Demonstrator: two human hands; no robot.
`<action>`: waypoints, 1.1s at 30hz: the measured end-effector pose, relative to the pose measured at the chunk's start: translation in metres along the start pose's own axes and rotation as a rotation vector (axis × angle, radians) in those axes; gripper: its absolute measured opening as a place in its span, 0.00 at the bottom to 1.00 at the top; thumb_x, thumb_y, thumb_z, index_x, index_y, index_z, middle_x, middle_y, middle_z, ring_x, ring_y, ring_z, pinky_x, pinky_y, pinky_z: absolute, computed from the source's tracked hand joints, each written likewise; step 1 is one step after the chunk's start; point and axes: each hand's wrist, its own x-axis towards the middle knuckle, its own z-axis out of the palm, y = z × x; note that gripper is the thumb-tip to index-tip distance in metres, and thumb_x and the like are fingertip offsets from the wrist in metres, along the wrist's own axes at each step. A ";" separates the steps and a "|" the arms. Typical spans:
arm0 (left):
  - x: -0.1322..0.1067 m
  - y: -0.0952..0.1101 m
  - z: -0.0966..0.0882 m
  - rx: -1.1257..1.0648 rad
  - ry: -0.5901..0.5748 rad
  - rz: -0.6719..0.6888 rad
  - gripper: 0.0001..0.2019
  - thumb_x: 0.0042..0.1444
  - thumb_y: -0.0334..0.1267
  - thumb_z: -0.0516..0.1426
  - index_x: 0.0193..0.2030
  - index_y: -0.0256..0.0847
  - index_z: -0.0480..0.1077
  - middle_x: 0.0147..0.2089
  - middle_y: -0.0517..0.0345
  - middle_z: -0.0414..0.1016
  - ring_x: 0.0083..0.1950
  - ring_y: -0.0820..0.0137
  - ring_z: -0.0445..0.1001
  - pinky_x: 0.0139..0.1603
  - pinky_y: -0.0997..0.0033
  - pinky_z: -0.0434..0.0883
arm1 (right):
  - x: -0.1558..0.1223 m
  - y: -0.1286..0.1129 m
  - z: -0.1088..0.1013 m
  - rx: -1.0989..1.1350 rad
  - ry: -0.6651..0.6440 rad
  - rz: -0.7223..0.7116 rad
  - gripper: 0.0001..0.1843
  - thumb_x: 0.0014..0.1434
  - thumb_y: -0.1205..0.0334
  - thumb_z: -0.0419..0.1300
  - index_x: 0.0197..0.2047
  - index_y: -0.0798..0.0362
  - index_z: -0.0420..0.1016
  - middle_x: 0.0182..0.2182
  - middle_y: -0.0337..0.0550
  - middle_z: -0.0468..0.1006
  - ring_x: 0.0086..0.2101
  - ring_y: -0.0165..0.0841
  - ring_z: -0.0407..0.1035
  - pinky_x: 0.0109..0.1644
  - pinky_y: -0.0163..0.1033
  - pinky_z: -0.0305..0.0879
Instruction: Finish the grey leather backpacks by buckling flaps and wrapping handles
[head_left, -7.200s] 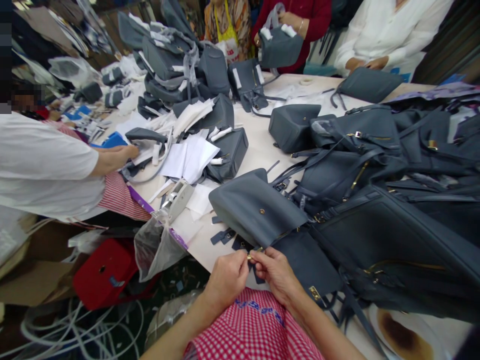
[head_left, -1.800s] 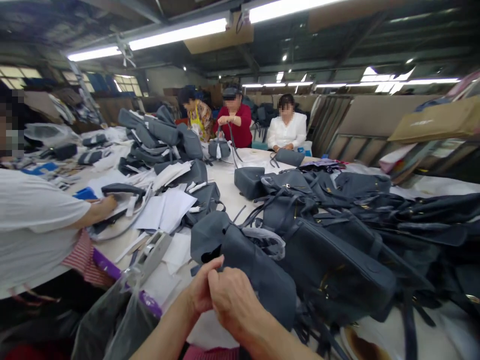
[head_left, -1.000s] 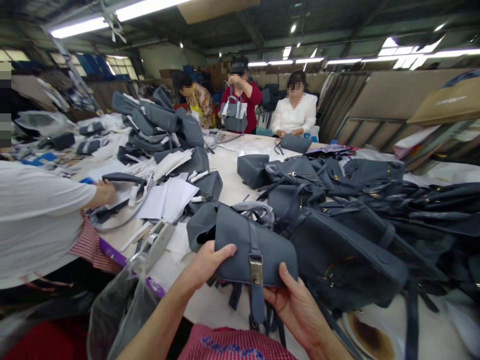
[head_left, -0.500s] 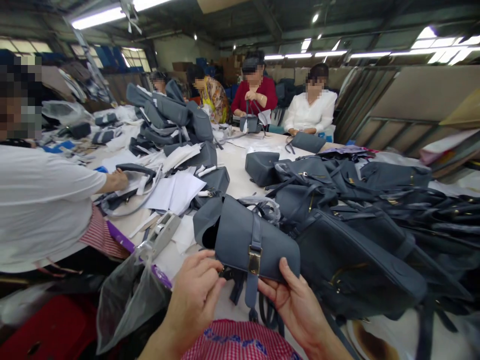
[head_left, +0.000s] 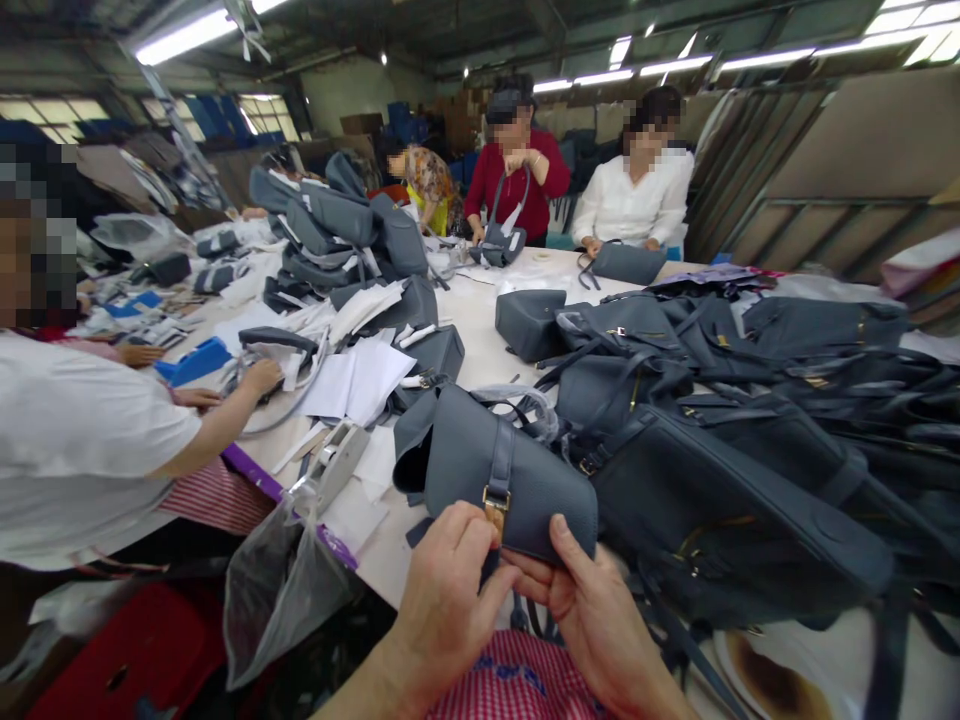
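A slate-blue leather handbag (head_left: 480,470) lies on the table edge in front of me, its flap down, with a strap and a gold buckle (head_left: 494,503) at the middle. My left hand (head_left: 450,590) is closed, pinching at the strap just below the buckle. My right hand (head_left: 581,600) grips the bag's lower edge, thumb on the flap and fingers underneath.
A heap of same-coloured bags (head_left: 750,420) fills the table's right side; another stack (head_left: 337,230) stands at the back left. White papers (head_left: 352,380) and a tape dispenser (head_left: 334,462) lie left of my bag. A clear plastic bag (head_left: 277,590) hangs off the edge. Several other people work around the table.
My left hand moved right from the bag's lower left edge to the strap under the buckle. The right hand kept its grip. The view dipped slightly.
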 end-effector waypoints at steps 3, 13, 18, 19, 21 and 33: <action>0.000 -0.002 0.002 0.029 0.016 0.027 0.05 0.56 0.26 0.55 0.34 0.39 0.63 0.35 0.55 0.68 0.37 0.65 0.69 0.36 0.66 0.71 | 0.001 0.001 -0.001 0.021 -0.018 -0.002 0.30 0.51 0.54 0.69 0.53 0.57 0.66 0.40 0.53 0.83 0.36 0.46 0.80 0.43 0.53 0.76; -0.005 -0.015 0.016 0.229 0.017 0.165 0.11 0.63 0.27 0.45 0.30 0.40 0.61 0.29 0.57 0.65 0.31 0.67 0.66 0.29 0.69 0.65 | 0.000 0.005 -0.001 0.034 0.052 0.034 0.34 0.48 0.56 0.71 0.54 0.56 0.64 0.40 0.51 0.83 0.37 0.47 0.80 0.49 0.57 0.73; 0.001 -0.028 0.014 0.141 0.003 0.162 0.10 0.63 0.27 0.44 0.33 0.41 0.60 0.32 0.57 0.65 0.33 0.67 0.66 0.33 0.68 0.68 | 0.001 0.002 -0.002 0.027 0.084 0.021 0.31 0.47 0.55 0.72 0.51 0.55 0.65 0.41 0.52 0.84 0.37 0.48 0.80 0.47 0.56 0.75; 0.003 -0.030 0.011 0.122 0.007 0.144 0.10 0.63 0.27 0.44 0.33 0.41 0.60 0.32 0.57 0.65 0.34 0.67 0.66 0.34 0.69 0.68 | 0.001 0.002 -0.002 0.027 0.093 0.020 0.31 0.47 0.55 0.72 0.50 0.55 0.66 0.40 0.52 0.84 0.36 0.48 0.80 0.46 0.56 0.75; 0.007 -0.031 0.003 0.062 0.008 0.078 0.10 0.63 0.27 0.44 0.34 0.42 0.60 0.33 0.57 0.65 0.34 0.68 0.67 0.35 0.69 0.67 | 0.000 0.001 -0.002 0.029 0.106 0.022 0.31 0.46 0.56 0.73 0.49 0.55 0.67 0.39 0.50 0.84 0.36 0.48 0.80 0.44 0.54 0.76; 0.001 -0.008 -0.023 -0.483 -0.423 -0.528 0.15 0.61 0.46 0.50 0.28 0.39 0.67 0.24 0.60 0.68 0.25 0.72 0.66 0.25 0.74 0.60 | -0.004 -0.006 -0.001 -0.006 0.109 0.020 0.27 0.44 0.55 0.73 0.44 0.54 0.69 0.39 0.49 0.84 0.34 0.45 0.80 0.37 0.47 0.78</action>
